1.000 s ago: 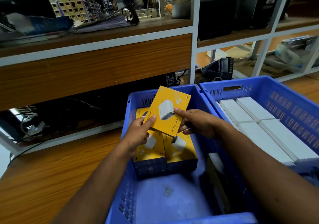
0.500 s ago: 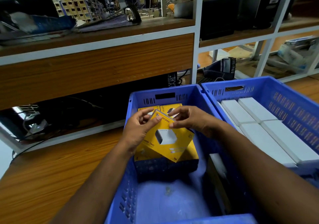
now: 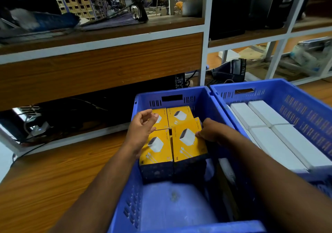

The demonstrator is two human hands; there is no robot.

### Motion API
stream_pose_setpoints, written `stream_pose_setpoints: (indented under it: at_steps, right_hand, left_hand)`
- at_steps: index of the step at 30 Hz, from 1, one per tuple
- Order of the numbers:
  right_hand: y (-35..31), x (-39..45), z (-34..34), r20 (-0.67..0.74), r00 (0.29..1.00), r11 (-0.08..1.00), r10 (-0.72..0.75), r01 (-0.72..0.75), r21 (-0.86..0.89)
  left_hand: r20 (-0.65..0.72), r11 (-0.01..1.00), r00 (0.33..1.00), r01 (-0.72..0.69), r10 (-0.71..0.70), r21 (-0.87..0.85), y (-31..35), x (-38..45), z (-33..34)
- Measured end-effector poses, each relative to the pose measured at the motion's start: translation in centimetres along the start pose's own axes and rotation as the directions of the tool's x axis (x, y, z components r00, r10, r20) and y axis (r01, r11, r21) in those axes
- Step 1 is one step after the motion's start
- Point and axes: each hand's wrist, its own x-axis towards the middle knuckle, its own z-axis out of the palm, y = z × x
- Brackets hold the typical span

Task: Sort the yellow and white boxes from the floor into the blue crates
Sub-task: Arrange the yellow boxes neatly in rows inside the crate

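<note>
Two blue crates stand side by side on the wooden floor. The left crate (image 3: 172, 96) holds several yellow boxes in its far half. My right hand (image 3: 210, 132) grips the right edge of the near-right yellow box (image 3: 188, 139), which sits slightly tilted on the stack beside another yellow box (image 3: 158, 148). My left hand (image 3: 142, 130) hovers over the left boxes with fingers apart and nothing in it. The right crate (image 3: 287, 92) holds several white boxes (image 3: 280, 143) laid flat.
A white-framed wooden shelf unit (image 3: 107, 67) rises just behind the crates, with cables and dark gear beneath it. A dark bag (image 3: 230, 71) lies behind the crates. The near half of the left crate shows bare blue floor (image 3: 176, 202).
The yellow box was held up in both hands, then came down onto the near-right stack. My left hand has let go and opened; my right hand still holds the box's edge.
</note>
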Motion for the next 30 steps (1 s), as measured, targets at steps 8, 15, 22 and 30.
stream_pose_setpoints:
  at_steps: [8, 15, 22, 30]
  right_hand:
    - [-0.6, 0.8, 2.7, -0.037, 0.999, 0.986, 0.033, -0.038, -0.164]
    - [-1.3, -0.7, 3.1, 0.066, 0.997, 0.936, -0.050, 0.069, -0.344]
    - [-1.1, -2.5, 3.1, 0.137, 0.968, 0.845, -0.209, 0.249, -0.473]
    - [-0.8, -2.2, 3.6, 0.123, 0.961, 0.820, -0.247, 0.275, -0.502]
  left_hand:
    - [0.000, 1.000, 1.000, 0.000, 0.000, 0.025, 0.2, -0.2, 0.1]
    - [0.020, 0.998, 1.000, -0.015, 0.013, 0.069, 0.0, -0.2, 0.2]
    - [0.017, 0.996, 1.000, -0.009, 0.008, 0.084, -0.3, -0.1, 0.2]
    - [0.009, 0.996, 1.000, 0.004, -0.005, 0.086, -0.3, 0.1, 0.3]
